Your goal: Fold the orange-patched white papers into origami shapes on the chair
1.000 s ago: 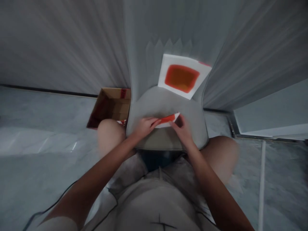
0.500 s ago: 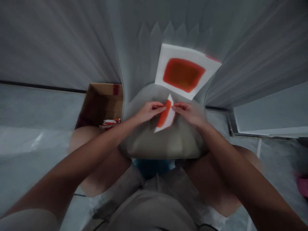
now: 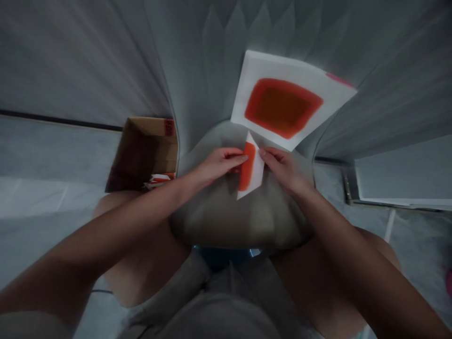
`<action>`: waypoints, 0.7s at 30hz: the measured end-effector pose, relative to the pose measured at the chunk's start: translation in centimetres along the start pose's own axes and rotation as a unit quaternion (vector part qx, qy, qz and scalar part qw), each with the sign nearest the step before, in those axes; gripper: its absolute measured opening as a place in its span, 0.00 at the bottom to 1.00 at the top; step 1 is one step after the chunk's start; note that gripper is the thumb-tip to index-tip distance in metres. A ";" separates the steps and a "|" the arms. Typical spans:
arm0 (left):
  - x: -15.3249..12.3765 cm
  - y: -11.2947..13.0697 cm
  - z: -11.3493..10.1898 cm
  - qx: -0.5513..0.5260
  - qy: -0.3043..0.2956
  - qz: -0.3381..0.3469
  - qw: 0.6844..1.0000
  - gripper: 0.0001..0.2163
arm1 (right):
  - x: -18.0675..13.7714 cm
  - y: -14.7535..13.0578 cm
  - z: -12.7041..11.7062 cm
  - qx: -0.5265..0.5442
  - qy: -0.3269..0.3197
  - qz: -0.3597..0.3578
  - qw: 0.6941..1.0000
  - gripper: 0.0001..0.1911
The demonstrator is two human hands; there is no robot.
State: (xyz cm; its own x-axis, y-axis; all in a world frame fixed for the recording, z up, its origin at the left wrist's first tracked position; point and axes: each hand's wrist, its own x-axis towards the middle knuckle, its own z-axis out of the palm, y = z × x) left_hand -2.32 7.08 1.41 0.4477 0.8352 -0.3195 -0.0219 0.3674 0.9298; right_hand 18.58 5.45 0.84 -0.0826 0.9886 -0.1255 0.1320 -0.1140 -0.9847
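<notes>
A folded white-and-orange paper (image 3: 250, 165) lies on the grey seat (image 3: 226, 216) in front of me, its long side pointing away from me. My left hand (image 3: 219, 163) presses its fingertips on the paper's left edge. My right hand (image 3: 282, 168) pinches the paper's right edge from the other side. Both hands are closed on it. Behind them a flat white sheet with an orange square (image 3: 286, 101) leans against the seat's back.
An open cardboard box (image 3: 146, 150) with red-and-white pieces inside stands on the floor to the left of the seat. My bare knees flank the seat. Grey curtains hang behind, and a low ledge (image 3: 399, 183) runs at the right.
The folded paper has turned from lying crosswise to pointing away from me, and both hands have shifted up the seat towards the flat sheet. The view has moved closer.
</notes>
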 end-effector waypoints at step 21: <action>0.5 -0.8 0.4 0.020 0.098 0.101 0.990 0.19 | -0.5 -0.1 -0.3 0.018 -0.113 0.057 0.992 0.18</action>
State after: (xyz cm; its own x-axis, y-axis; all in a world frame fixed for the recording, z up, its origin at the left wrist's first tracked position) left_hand -1.75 7.09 0.59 0.2548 0.9549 -0.1524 -0.0563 0.1720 0.9835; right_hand 18.86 5.02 1.05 -0.2887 0.9226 -0.2557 0.1178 -0.2308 -0.9658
